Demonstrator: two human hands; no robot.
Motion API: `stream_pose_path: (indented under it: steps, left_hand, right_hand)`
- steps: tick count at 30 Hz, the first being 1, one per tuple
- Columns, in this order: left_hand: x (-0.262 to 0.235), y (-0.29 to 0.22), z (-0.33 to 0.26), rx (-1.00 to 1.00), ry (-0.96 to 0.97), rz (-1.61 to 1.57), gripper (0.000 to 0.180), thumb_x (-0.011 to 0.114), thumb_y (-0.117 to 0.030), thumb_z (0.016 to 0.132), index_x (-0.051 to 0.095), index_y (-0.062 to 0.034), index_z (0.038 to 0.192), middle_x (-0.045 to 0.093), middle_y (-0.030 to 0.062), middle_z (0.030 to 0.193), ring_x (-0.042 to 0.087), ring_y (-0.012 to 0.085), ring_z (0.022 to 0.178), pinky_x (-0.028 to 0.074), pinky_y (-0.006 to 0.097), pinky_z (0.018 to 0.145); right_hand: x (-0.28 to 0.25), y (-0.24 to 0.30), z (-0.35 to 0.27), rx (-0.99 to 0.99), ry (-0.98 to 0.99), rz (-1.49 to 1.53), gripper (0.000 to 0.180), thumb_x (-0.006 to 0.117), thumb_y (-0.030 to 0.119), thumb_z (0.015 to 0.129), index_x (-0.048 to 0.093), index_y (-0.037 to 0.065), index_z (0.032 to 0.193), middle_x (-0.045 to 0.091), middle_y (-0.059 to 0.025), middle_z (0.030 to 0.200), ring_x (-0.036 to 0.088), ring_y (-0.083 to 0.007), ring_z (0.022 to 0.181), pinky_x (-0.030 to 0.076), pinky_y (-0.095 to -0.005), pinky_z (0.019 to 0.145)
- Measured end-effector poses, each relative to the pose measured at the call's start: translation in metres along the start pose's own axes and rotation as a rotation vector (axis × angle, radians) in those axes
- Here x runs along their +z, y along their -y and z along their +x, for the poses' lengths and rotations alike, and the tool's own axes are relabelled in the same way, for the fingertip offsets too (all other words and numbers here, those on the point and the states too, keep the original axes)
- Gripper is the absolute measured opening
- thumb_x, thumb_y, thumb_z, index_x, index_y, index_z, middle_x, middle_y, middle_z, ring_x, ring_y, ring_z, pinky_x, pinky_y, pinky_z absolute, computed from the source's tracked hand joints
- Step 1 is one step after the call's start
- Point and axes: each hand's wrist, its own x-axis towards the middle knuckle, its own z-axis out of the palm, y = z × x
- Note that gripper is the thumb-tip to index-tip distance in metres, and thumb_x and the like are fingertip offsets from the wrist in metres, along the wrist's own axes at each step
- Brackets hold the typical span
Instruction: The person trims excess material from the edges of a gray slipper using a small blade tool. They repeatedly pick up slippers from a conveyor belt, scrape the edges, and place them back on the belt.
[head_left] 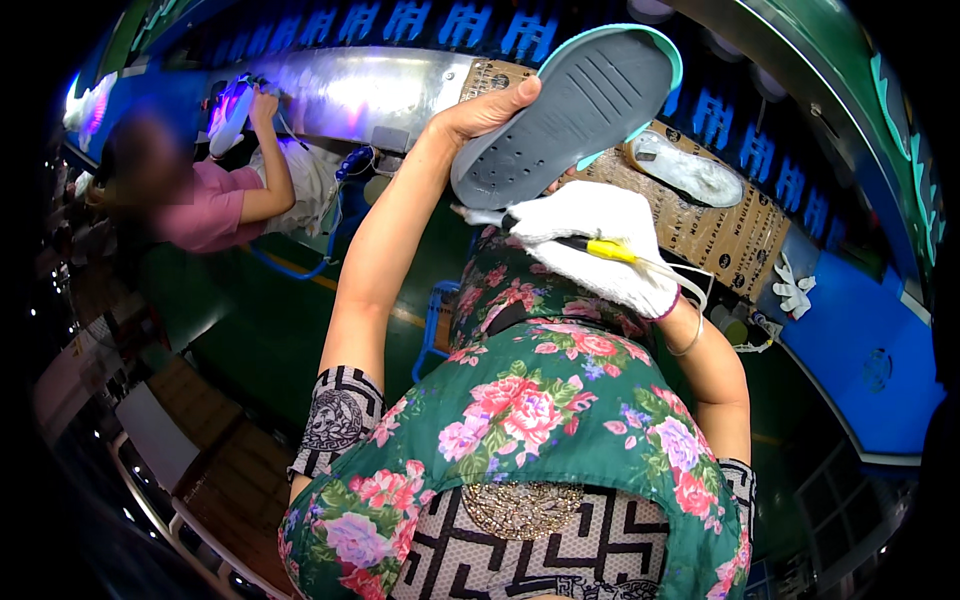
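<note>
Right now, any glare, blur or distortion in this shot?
Head view: purple-white glare on the long silvery metal bench; head view: the pink-shirted co-worker's head is blurred out; head view: the long grey metal beam bows near the rim, and the corners go black; head view: the grey, teal-rimmed shoe sole looks sharp.

1. From the wearer's head, above the fingers (550, 214); one fisheye lens, facing down and forward, upright and unmirrored;
2. Near the fingers; nearer to the lens, below them in view, lies the floral apron (530, 405);
3. Wide beyond the fingers; the worktop (420, 88), ahead and to their left, bends toward the dark rim.
</note>
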Motion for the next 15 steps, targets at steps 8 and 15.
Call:
stream_pose_path:
  steps: [8, 15]
  left_hand:
    - [0.005, -0.011, 0.014, -0.177, -0.065, 0.520, 0.083, 0.058, -0.067, 0.090, 0.053, -0.0021, 0.142, 0.062, 0.0177, 0.133, 0.064, 0.0219, 0.117, 0.054, 0.031, 0.096]
    - [0.014, -0.028, 0.015, -0.312, -0.101, 0.569, 0.093, 0.043, -0.080, 0.089, 0.052, -0.0059, 0.145, 0.060, 0.0179, 0.137, 0.058, 0.0252, 0.127, 0.047, 0.034, 0.105]
  right_hand:
    - [-0.016, -0.001, 0.020, -0.238, 0.004, -0.327, 0.020, 0.074, 0.005, 0.078, 0.075, 0.010, 0.097, 0.075, -0.0094, 0.103, 0.071, -0.0264, 0.089, 0.056, -0.0359, 0.081]
    - [-0.014, 0.009, 0.007, -0.231, 0.103, -0.421, 0.019, 0.077, 0.006, 0.078, 0.076, 0.010, 0.096, 0.075, -0.0094, 0.104, 0.071, -0.0250, 0.089, 0.056, -0.0339, 0.080]
